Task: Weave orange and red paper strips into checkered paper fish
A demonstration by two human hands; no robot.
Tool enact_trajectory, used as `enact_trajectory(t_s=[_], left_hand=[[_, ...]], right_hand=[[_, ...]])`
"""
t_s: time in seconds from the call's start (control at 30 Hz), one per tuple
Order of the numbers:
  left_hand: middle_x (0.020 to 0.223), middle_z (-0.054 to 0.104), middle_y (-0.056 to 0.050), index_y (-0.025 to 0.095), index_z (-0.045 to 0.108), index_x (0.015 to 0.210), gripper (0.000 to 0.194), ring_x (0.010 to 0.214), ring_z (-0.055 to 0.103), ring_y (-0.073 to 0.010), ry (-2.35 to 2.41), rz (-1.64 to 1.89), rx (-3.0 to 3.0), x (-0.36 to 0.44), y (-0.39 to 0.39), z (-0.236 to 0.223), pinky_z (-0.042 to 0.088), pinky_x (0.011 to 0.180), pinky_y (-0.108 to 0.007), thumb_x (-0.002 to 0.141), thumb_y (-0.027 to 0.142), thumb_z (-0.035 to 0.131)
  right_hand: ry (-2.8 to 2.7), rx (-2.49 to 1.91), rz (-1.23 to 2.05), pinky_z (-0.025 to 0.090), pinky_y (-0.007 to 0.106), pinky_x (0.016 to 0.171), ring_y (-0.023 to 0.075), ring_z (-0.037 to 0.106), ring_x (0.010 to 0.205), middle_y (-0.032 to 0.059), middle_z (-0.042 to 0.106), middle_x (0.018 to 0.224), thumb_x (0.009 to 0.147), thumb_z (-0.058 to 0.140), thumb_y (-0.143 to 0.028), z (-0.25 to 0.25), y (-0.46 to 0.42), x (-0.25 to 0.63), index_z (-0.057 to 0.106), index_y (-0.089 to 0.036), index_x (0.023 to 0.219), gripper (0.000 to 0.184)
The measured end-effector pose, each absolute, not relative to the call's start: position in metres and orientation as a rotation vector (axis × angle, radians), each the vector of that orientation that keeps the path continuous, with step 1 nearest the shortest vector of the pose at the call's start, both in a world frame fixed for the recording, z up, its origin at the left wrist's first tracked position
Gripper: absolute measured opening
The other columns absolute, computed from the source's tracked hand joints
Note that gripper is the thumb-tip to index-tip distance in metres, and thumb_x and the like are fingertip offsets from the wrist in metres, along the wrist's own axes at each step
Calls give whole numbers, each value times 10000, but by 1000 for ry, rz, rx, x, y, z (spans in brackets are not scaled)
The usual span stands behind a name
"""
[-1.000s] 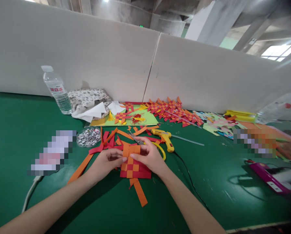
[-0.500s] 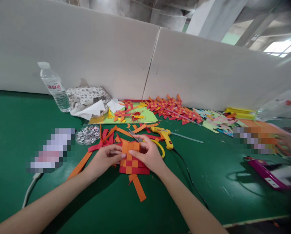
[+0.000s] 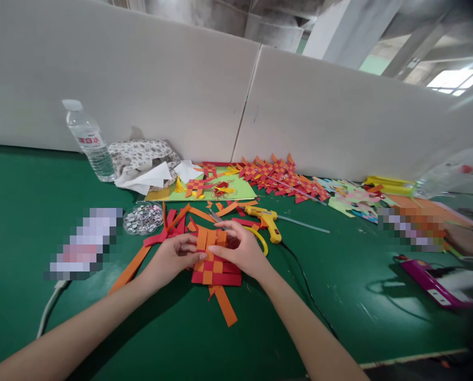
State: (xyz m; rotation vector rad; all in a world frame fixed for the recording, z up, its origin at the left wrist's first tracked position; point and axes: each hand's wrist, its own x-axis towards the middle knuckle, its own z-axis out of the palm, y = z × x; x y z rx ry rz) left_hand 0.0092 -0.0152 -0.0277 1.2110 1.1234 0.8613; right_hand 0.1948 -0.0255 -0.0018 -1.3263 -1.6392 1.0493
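Note:
Between my two hands is a woven piece of red and orange paper strips (image 3: pixel 210 267) in a checkered pattern. My left hand (image 3: pixel 176 256) pinches its left edge, thumb in front. My right hand (image 3: pixel 240 248) grips it from the right, thumb pressed on the front and fingers behind. Below the weave an orange strip (image 3: pixel 226 307) lies on the table. Loose red and orange strips (image 3: pixel 176 225) spread behind my hands, and scissors (image 3: pixel 216 217) show partly beyond my right fingers. A yellow glue gun (image 3: pixel 266 219) rests to the right.
A clear dish of googly eyes (image 3: pixel 143 218) sits at the left, near a water bottle (image 3: pixel 89 143). Finished woven fish (image 3: pixel 280 177) are piled by the white partition (image 3: pixel 161 79). At the right are a purple power strip (image 3: pixel 435 283) and another person's hand (image 3: pixel 464 238).
The woven piece has shifted very slightly to the left, and my left thumb reaches a little further over its front. Both hands keep their hold.

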Motion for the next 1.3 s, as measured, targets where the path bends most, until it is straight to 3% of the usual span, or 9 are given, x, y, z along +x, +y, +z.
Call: enact_trajectory(t_s=[0.13,0.43,0.57,0.77,1.03,1.3], left_hand=[[674,657,19,180,552,835,356,615,632,-142,1077,783,1227,8,-17,-26,475,571,-242,569,292,762],[599,635,46,183,540,825,323,590,620,-131,1028,711,1235,9,-22,-23,437,573,-225,590,266,747],[644,639,27,181,546,827,321,620,625,-143,1002,726,1259,9,-21,-22,455,588,-241,596,285,743],[683,601,36,197,524,842,349,637,607,-126,1096,855,1308,6,-18,-23,474,608,-233,597,314,744],[715,566,43,196,534,822,340,675,605,-121,1151,874,1274,8,-20,-17,501,673,-249,574,285,749],[657,575,58,198,527,837,350,596,597,-107,1106,848,1252,8,-20,-18,483,596,-219,581,268,756]], right_hand=[[-1669,-1352,1059,453,280,625,154,605,675,-18,651,780,648,732,-375,-1,-24,199,534,-252,1039,455],[-1697,-1287,964,436,304,746,142,576,673,-59,550,626,690,699,-285,-1,-27,193,538,-236,1063,409],[-1656,-1284,918,448,314,760,142,585,679,-54,568,640,699,690,-307,-1,-29,189,540,-243,1059,395],[-1462,-1370,1092,481,338,757,170,625,794,33,656,915,608,752,-380,4,-21,201,492,-236,1093,569],[-1497,-1265,1221,464,279,643,131,602,635,-36,609,690,610,740,-244,4,-19,209,479,-218,1112,567],[-1530,-1236,1081,484,313,729,150,620,693,-18,637,695,653,715,-240,3,-24,199,517,-218,1063,456]])
